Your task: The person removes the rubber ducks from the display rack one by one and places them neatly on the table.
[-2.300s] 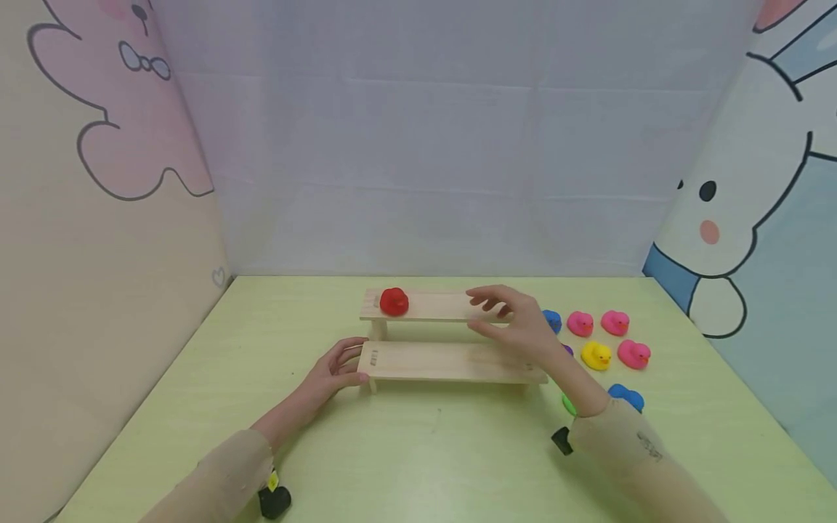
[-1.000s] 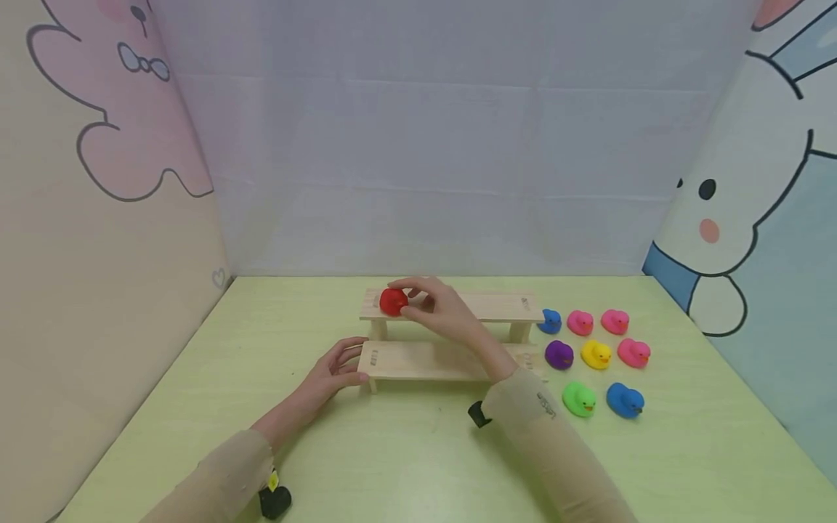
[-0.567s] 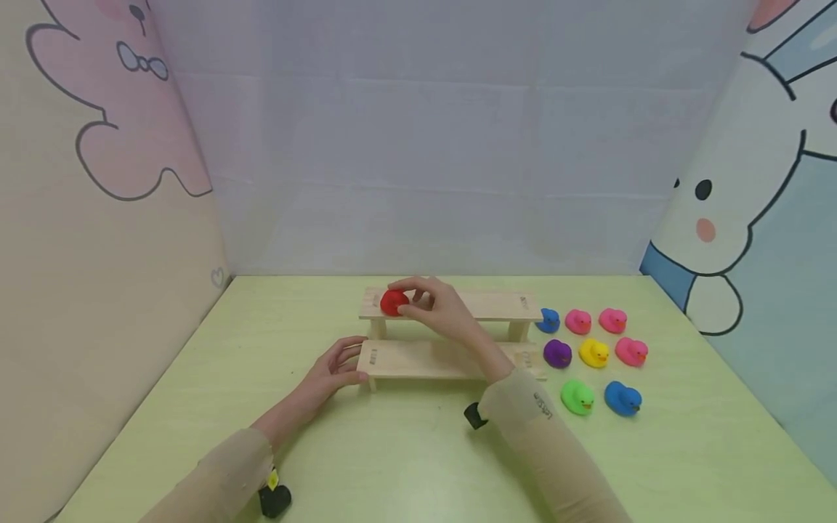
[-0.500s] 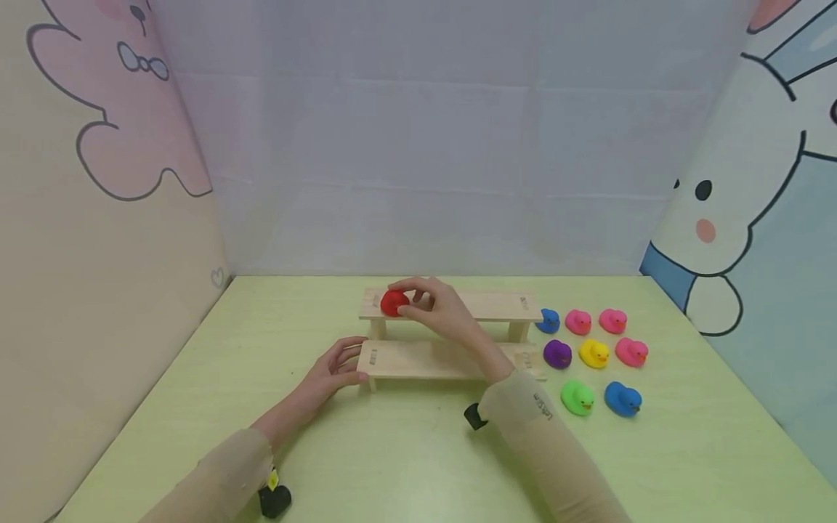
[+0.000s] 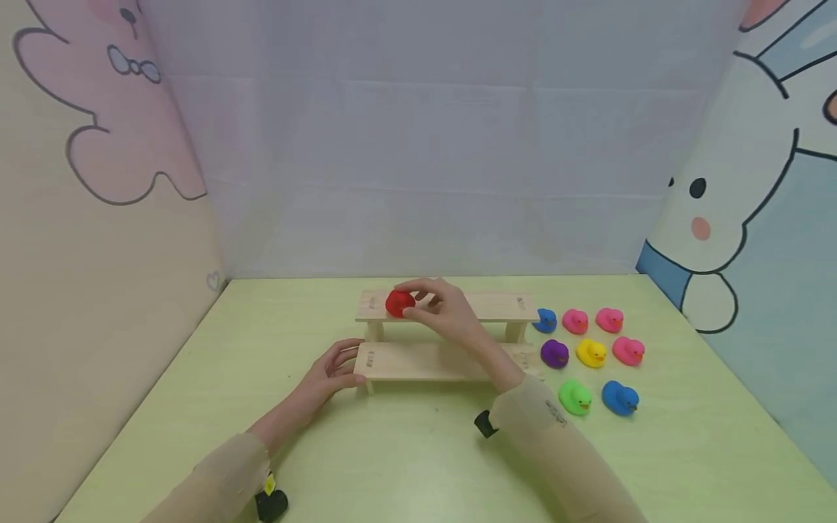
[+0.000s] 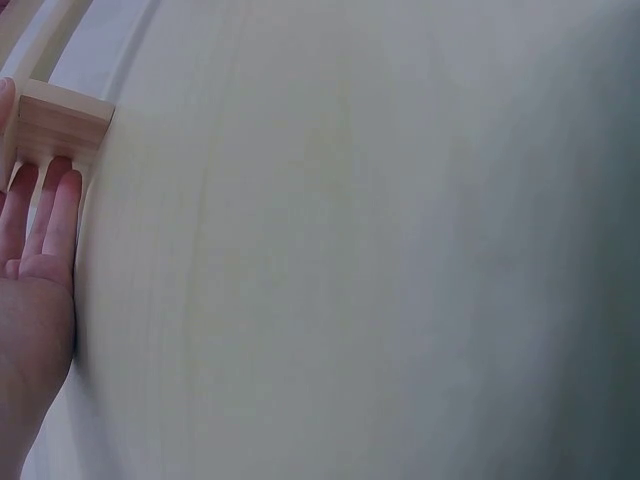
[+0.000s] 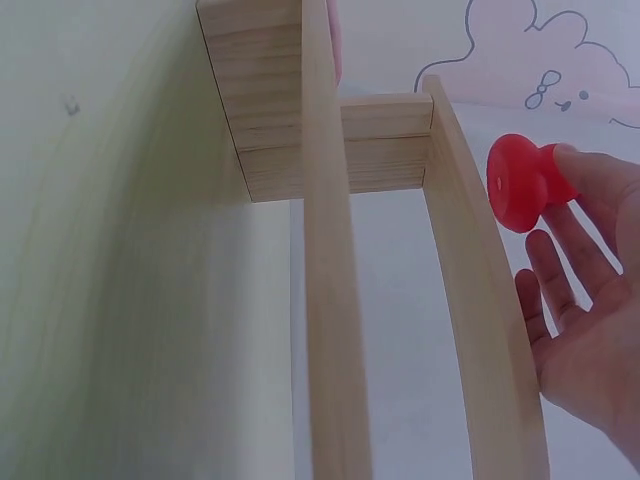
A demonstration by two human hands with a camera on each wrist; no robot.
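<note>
In the head view a red rubber duck (image 5: pixel 399 303) is at the left part of the wooden two-step stand's upper board (image 5: pixel 497 306). My right hand (image 5: pixel 446 312) pinches the duck between thumb and fingers. In the right wrist view, the red duck (image 7: pixel 517 184) shows its round base toward the camera, tilted close over the board edge, while the other fingers are spread below it. My left hand (image 5: pixel 330 370) holds the left end of the lower board (image 5: pixel 431 361), thumb at the front corner and fingers at the back. Its fingers (image 6: pixel 62 225) reach under a wooden leg (image 6: pixel 65 120).
Right of the stand lie several rubber ducks: blue (image 5: pixel 546 320), pink (image 5: pixel 575 322), purple (image 5: pixel 554 354), yellow (image 5: pixel 591 353), green (image 5: pixel 575 397) and a larger blue one (image 5: pixel 620 398). Cartoon-printed walls and a pale curtain (image 5: pixel 418 181) border the light green table (image 5: pixel 392 465).
My right hand came left across the upper board, took hold of the red duck, and has now shifted it slightly right. The left hand stays at the lower board's end.
</note>
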